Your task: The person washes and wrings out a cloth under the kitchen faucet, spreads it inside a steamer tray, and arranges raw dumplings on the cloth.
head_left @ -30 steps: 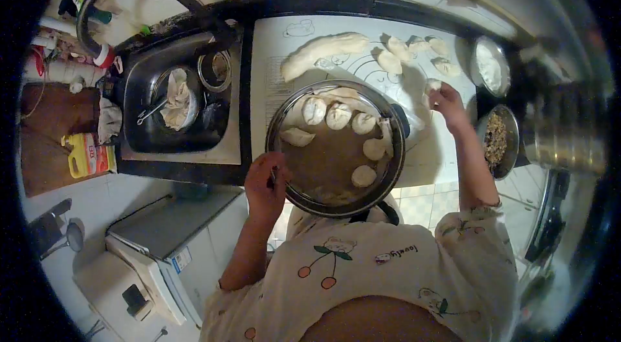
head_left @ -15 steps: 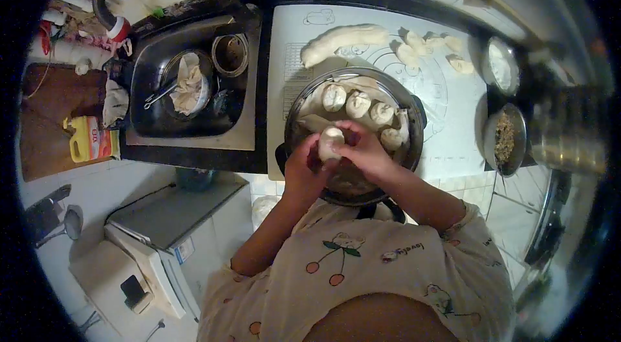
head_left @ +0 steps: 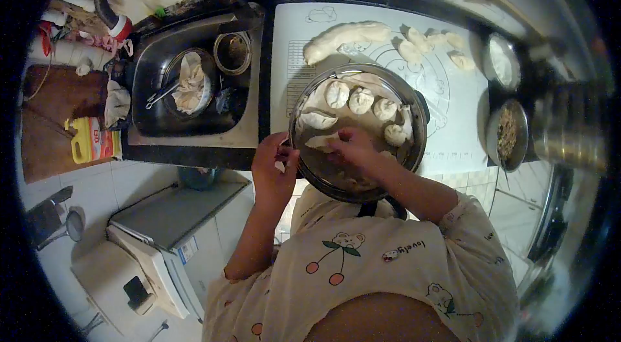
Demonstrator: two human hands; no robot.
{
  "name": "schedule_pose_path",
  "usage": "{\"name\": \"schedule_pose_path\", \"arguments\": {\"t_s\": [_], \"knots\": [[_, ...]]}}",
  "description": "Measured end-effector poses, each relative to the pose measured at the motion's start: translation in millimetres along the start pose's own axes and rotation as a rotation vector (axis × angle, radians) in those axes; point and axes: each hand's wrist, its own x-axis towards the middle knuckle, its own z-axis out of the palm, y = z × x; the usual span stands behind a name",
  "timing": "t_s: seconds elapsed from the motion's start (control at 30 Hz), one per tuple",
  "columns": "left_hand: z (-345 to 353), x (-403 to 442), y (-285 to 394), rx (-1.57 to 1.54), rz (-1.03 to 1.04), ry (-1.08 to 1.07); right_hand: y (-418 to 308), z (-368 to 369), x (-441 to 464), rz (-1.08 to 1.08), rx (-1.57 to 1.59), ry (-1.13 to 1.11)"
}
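Observation:
A round metal steamer pot (head_left: 420, 138) stands in front of me, lined with a pale sheet (head_left: 372, 81). Several white filled dough buns (head_left: 361, 101) sit along its far and right sides. A crescent-shaped dough piece (head_left: 319, 120) lies at the left inside. My right hand (head_left: 357, 151) reaches into the pot, its fingertips closed on a pale flap of the liner (head_left: 321, 142). Beside the pot's left rim is my left hand (head_left: 274, 164), thumb and fingers curved but apart, with no held thing visible.
Behind the pot, a dough roll (head_left: 346, 41) and several cut dough pieces (head_left: 420, 41) lie on a white printed mat (head_left: 291, 25). Bowls of white powder (head_left: 500, 64) and brown filling (head_left: 508, 135) stand at right. The sink (head_left: 152, 70) holds dishes at left.
The dough piece that both hands held is now lying in the pot's left side. My left hand moved left to outside the rim; my right hand stays over the pot, now at the liner.

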Motion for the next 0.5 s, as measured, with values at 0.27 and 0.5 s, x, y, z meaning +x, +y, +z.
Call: {"name": "schedule_pose_path", "arguments": {"t_s": [0.27, 0.5], "knots": [[4, -4, 4, 0.060, 0.127, -0.018, -48, -3, -37, -0.286, -0.559, 0.045], [9, -6, -7, 0.084, 0.213, 0.009, -35, 1, -39, -0.853, -1.063, 0.000]]}}
